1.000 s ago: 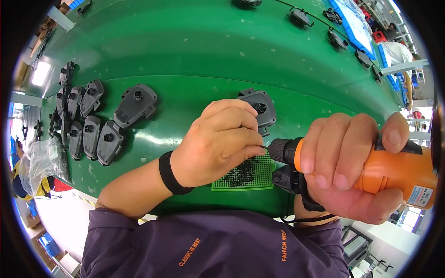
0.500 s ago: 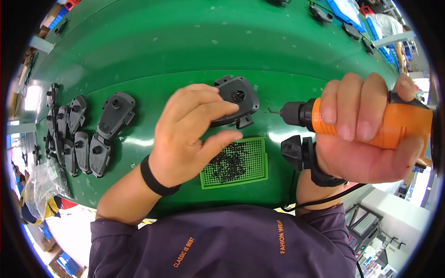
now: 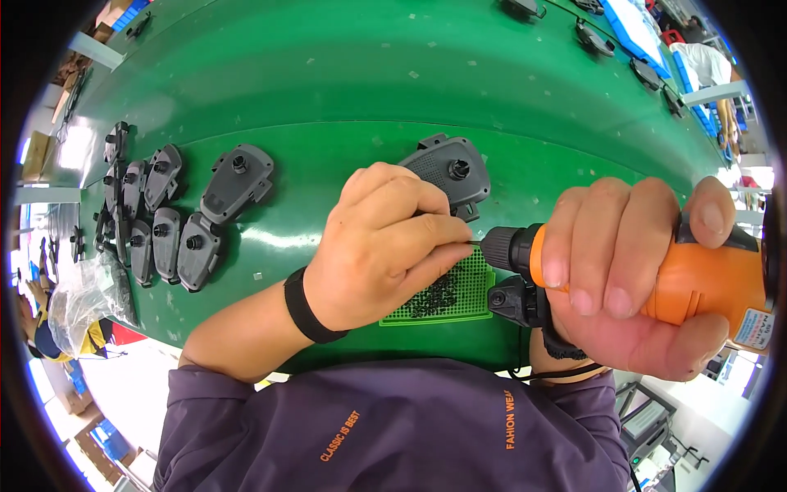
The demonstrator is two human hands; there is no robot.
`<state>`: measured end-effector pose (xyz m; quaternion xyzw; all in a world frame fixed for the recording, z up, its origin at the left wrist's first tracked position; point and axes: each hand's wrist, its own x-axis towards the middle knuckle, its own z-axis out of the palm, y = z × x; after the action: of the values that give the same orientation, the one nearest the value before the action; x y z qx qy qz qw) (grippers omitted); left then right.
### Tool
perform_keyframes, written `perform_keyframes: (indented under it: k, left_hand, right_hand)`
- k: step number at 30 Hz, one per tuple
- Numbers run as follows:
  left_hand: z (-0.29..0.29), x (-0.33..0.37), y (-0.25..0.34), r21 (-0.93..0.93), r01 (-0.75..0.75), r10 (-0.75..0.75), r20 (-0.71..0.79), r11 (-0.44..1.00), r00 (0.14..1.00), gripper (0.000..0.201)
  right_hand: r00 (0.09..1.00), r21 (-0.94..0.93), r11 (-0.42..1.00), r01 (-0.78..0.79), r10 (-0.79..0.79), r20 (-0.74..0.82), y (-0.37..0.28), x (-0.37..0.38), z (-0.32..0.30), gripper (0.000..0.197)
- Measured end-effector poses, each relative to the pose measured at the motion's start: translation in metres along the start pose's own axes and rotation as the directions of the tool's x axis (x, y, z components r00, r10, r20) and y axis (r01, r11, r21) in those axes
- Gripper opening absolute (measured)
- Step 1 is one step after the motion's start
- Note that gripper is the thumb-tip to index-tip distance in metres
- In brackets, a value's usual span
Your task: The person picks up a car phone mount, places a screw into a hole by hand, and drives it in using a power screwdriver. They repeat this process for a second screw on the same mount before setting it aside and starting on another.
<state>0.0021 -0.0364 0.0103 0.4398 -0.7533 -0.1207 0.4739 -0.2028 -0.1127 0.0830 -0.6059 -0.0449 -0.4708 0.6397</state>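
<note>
My right hand point(image 3: 611, 262) is wrapped round an orange and black power drill point(image 3: 697, 279), which points left with a thin bit in its black chuck. My left hand point(image 3: 381, 238) has its thumb and fingers pressed together at the bit's tip. Anything small between those fingertips is hidden. Just beyond the left hand lies a dark grey plastic housing point(image 3: 438, 164) with a round black knob standing up from it; the hand covers its near side. Below the fingers is a green mesh tray point(image 3: 478, 287) holding many small black screws point(image 3: 434, 299), partly covered by the left hand.
Several similar grey housings point(image 3: 238, 184) lie grouped at the left of the green table point(image 3: 344, 90). A clear plastic bag point(image 3: 86, 295) sits at the left edge. Blue trays point(image 3: 635, 33) and more dark parts point(image 3: 594, 37) are at the far right. A black box point(image 3: 515, 301) is strapped at my right wrist.
My left hand has moved right and toward me, from beside the housing to the bit's tip, its fingers closing. The drill has come slightly left and lower. The whole view has shifted a little.
</note>
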Motion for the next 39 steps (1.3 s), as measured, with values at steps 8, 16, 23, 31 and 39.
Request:
perform_keyframes:
  k: [8, 16, 23, 31, 39]
  left_hand:
    - [0.003, -0.001, 0.001, -0.168, 0.050, -0.041, 0.056, 0.985, 0.998, 0.023]
    - [0.000, 0.004, -0.004, -0.240, 0.040, -0.020, 0.084, 0.970, 0.996, 0.035]
    - [-0.001, 0.001, -0.008, 0.198, 0.246, -0.277, 0.151, 0.949, 0.949, 0.042]
    - [0.000, -0.001, -0.008, 0.189, 0.303, -0.332, 0.143, 0.934, 0.933, 0.038]
    - [-0.001, -0.001, -0.006, 0.192, 0.308, -0.338, 0.148, 0.932, 0.929, 0.036]
  right_hand:
    - [1.000, -0.011, 1.000, -0.005, 0.005, 0.020, -0.004, 0.001, 0.005, 0.051]
    - [0.994, -0.052, 0.998, 0.026, -0.032, -0.108, 0.002, -0.001, 0.000, 0.046]
    - [0.902, -0.443, 0.872, -0.208, -0.004, -0.431, 0.006, 0.001, -0.014, 0.047]
    - [0.926, -0.434, 0.878, -0.202, 0.027, -0.376, 0.017, 0.008, -0.007, 0.045]
    - [0.936, -0.426, 0.885, -0.190, 0.033, -0.350, 0.020, 0.004, -0.010, 0.038]
